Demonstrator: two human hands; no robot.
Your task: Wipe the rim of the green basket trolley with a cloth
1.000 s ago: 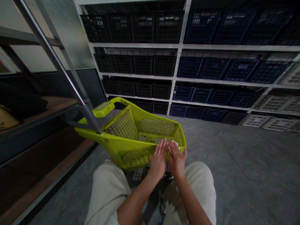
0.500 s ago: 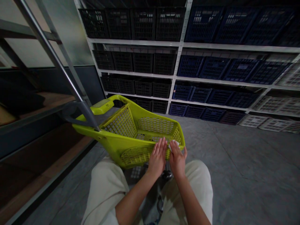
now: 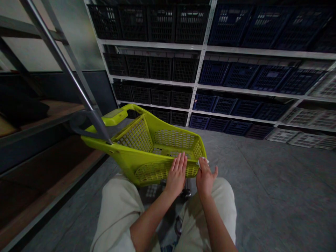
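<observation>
A yellow-green plastic shopping cart with mesh sides stands in front of my knees, its handle end to the left. My left hand lies over the near rim, fingers straight and side by side; its thumb is hidden. At the right front corner of the basket, my right hand presses a small white cloth or tissue against the rim. Most of that white piece is covered by the fingers. The right little finger sticks out to the side.
White metal shelving with several rows of black crates, blue crates and white crates runs behind the cart. At left, a shelf rack and a slanting metal pole stand close. Grey floor extends to the right.
My right hand has slid right along the rim to the corner with the white piece, moving away from my left hand. My left hand has hardly moved.
</observation>
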